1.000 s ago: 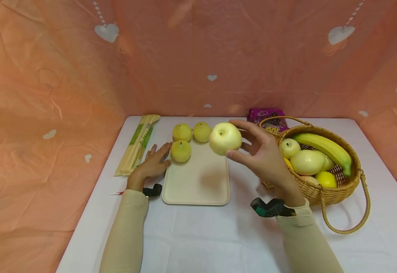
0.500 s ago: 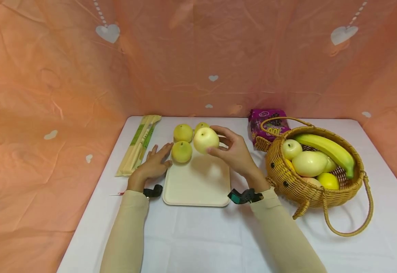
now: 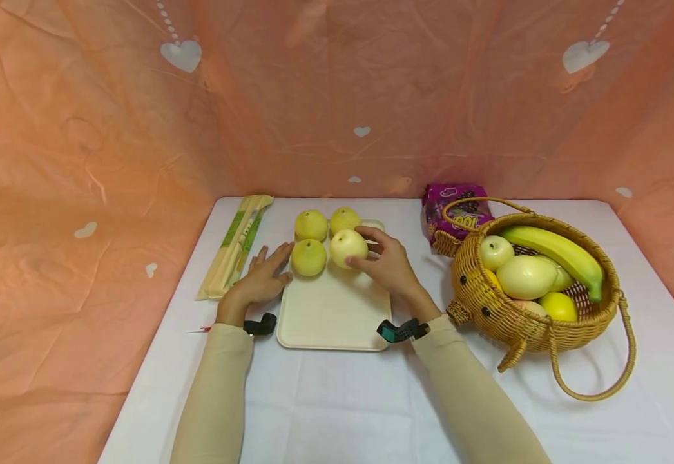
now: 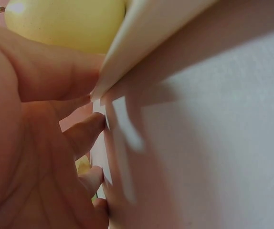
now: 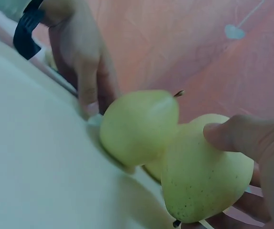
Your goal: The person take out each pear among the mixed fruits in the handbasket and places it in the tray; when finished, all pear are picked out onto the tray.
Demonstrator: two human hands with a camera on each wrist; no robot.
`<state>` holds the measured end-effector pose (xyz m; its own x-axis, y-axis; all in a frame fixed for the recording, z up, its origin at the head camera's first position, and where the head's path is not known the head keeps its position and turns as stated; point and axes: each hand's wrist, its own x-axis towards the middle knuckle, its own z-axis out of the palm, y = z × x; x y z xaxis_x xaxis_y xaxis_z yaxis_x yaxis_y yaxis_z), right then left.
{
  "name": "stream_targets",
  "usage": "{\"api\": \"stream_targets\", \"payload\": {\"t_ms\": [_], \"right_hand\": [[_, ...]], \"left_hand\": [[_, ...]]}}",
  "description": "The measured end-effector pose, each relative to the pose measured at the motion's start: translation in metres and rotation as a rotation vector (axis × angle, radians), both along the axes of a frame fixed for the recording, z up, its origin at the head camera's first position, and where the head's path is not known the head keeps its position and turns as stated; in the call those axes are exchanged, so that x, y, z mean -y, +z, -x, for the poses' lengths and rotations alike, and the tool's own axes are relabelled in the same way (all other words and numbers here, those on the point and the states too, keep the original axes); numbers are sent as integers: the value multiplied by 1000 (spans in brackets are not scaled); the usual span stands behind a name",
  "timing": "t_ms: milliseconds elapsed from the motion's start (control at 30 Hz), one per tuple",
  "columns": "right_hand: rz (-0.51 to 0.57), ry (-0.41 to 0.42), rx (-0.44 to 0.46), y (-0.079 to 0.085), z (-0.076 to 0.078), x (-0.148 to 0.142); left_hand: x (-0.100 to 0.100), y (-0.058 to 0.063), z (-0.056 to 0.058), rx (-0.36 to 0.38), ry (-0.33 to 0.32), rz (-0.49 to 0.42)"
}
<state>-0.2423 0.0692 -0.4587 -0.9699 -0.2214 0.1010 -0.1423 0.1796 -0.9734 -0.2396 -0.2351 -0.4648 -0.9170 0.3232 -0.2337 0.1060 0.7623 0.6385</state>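
Note:
My right hand (image 3: 391, 263) holds a pale yellow-green pear (image 3: 347, 248) between thumb and fingers, low over the back half of the cream tray (image 3: 337, 322). In the right wrist view this pear (image 5: 204, 176) is tilted, with small dark specks on its skin. Three other pears sit at the tray's back left: one at the back corner (image 3: 311, 225), a second beside it (image 3: 344, 219) and a third in front (image 3: 308, 258). My left hand (image 3: 258, 277) lies at the tray's left edge with fingers extended. Its thumb (image 4: 75, 78) touches the rim in the left wrist view.
On the right stands a wicker basket (image 3: 522, 338) with a banana (image 3: 557, 251), a smaller pear (image 3: 496, 252) and other fruit. A purple packet (image 3: 447, 209) lies behind it. Left of the tray is a long chopstick packet (image 3: 235, 248), with a thin red-tipped item (image 3: 202, 330) nearer the front.
My right hand has carried the pear leftward from near the basket and lowered it towards the tray, beside the other pears. My left hand has stayed at the tray's edge.

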Motion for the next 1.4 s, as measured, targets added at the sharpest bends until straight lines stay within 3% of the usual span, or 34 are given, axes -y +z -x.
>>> {"api": "stream_targets", "payload": {"t_ms": [533,900,1167,1400], "right_hand": [[-230,-27,-88,-10,6,13],[-285,-4,-99,-4,-3,5],[-221,12,-113,19,-28,-13],[-20,173,-75,49,-70,-39]], "left_hand": [[0,1,-1,-1,0,1],[0,1,-1,12,0,6],[0,2,0,8,0,3],[0,1,-1,4,-6,8]]}}
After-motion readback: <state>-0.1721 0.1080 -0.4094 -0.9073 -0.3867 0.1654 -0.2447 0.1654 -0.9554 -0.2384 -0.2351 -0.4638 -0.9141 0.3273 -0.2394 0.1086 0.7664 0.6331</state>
